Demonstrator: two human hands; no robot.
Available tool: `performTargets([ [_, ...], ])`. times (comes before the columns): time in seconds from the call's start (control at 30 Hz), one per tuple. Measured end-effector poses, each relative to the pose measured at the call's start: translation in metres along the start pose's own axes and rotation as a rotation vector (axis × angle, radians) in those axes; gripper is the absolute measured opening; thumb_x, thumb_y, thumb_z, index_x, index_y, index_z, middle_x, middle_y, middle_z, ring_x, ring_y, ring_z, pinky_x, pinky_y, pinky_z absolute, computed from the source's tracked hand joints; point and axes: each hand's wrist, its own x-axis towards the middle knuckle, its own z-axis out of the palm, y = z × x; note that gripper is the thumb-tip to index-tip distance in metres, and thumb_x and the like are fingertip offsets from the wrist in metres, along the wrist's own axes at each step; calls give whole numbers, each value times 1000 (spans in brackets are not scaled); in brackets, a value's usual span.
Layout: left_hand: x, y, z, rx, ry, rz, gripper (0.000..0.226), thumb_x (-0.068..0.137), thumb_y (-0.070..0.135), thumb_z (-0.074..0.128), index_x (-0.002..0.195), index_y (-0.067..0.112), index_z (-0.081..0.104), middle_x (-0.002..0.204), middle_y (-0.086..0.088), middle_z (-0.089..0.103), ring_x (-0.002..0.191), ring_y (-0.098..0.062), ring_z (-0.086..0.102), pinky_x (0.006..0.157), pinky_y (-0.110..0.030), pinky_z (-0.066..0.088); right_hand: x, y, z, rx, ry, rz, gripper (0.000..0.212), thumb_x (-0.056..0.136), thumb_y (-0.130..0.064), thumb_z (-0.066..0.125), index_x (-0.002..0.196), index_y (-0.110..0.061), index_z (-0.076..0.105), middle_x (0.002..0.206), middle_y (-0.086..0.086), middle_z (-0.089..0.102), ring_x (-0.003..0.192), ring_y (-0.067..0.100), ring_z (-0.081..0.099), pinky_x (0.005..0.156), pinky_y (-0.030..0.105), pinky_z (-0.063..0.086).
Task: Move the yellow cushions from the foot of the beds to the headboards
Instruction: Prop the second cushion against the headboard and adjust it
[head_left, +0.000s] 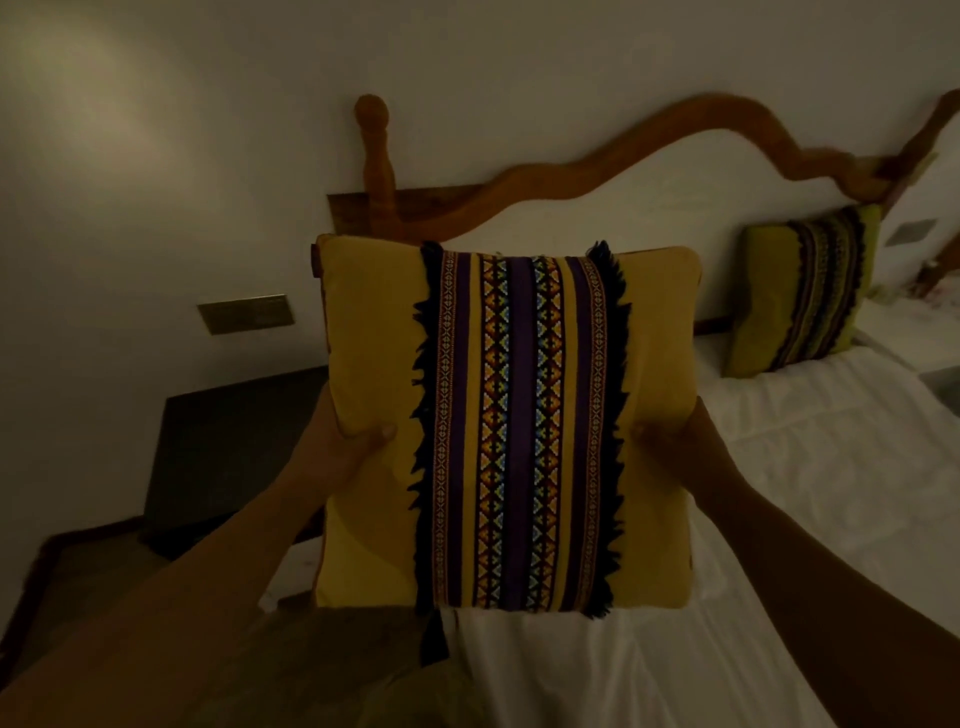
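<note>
At the far left, a dark nightstand (228, 452) stands against the pale wall, with one brass-coloured switch plate (245, 313) on the wall above it. Next comes the left hand (345, 447), its thumb pressed onto the front of the held yellow cushion (363, 519) and its fingers hidden behind the left edge, so it grips that side. This cushion fills the middle of the view, upright and facing the camera, raised above the white bed (779, 519) near the headboard end. One woven band of purple and patterned stripes runs down its centre, edged on both sides by dark fringe. Behind it rises one carved wooden headboard (649, 140) with a round-topped post at its left end. The right hand (670, 441) clasps the cushion's right side in the same way, thumb on the front and fingers out of sight behind. Farther right, a second yellow cushion (763, 306) with the same striped band leans upright against the headboard, resting on the bed. Two cushions are visible in all, and two hands, both on the nearer one.
</note>
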Motion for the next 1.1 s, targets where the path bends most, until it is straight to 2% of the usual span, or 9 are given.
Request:
performTargets([
  [0.1, 63, 1, 21, -18, -22, -39, 137, 39, 73, 79, 152, 33, 14, 150, 0, 38, 131, -22, 45, 106, -51, 41, 63, 4, 2, 19, -10, 19, 70, 76, -27, 80, 136, -30, 43, 120, -4, 62, 94, 9, 68, 67, 28, 61],
  [0.23, 149, 0, 57, -61, -41, -140, 151, 30, 78, 78, 155, 25, 11, 153, -7, 36, 135, -28, 42, 108, -53, 40, 152, 10, -1, 3, 9, 113, 79, 74, -34, 80, 140, -30, 37, 118, -10, 58, 98, 6, 61, 60, 19, 54],
  [0.37, 220, -12, 95, -133, -39, -189, 121, 54, 55, 83, 151, 31, 15, 140, 4, 47, 115, -7, 56, 81, -25, 53, 233, 27, -9, -33, -3, 183, 79, 77, -34, 80, 143, -30, 36, 122, -6, 57, 99, 9, 61, 67, 26, 52],
  [0.5, 279, -31, 131, -205, -50, -261, 92, 68, 39, 82, 143, 38, 29, 130, 9, 54, 109, -5, 61, 79, -31, 60, 295, 44, -14, -19, -4, 224, 48, 74, -36, 80, 113, -52, 56, 105, -11, 69, 90, 8, 71, 66, 30, 62],
  [0.63, 324, -59, 166, -220, -27, -337, 70, 85, 22, 73, 134, 47, 29, 113, 26, 52, 86, 16, 59, 58, -7, 51, 349, 72, -19, 15, -12, 285, 50, 85, -29, 74, 129, -24, 54, 119, 10, 66, 102, 29, 67, 81, 52, 59],
  [0.73, 350, -74, 182, -232, -27, -391, 69, 86, 25, 70, 137, 45, 29, 116, 23, 53, 88, 15, 60, 63, -10, 52, 384, 92, -17, 27, -3, 358, 60, 86, -29, 72, 137, -14, 46, 127, 18, 60, 110, 36, 63, 89, 59, 54],
  [0.87, 381, -90, 204, -224, -6, -456, 81, 86, 26, 71, 152, 30, 25, 142, 3, 48, 115, -16, 54, 96, -38, 47, 427, 109, -15, 69, 38, 414, 71, 84, -29, 74, 144, -24, 36, 134, 8, 56, 114, 29, 60, 88, 51, 54],
  [0.97, 401, -96, 223, -221, -15, -477, 88, 82, 28, 75, 153, 27, 23, 148, -2, 44, 124, -20, 50, 104, -40, 42, 457, 118, -20, 72, 46, 443, 76, 82, -29, 76, 146, -30, 34, 133, 3, 56, 114, 28, 60, 91, 56, 53],
  [1.1, 422, -95, 241, -245, -48, -455, 97, 71, 36, 78, 151, 29, 25, 143, 3, 46, 122, -17, 51, 100, -36, 44, 480, 126, -22, 96, 73, 434, 45, 87, -26, 70, 117, -55, 54, 106, -22, 70, 94, 8, 70, 59, 27, 58],
])
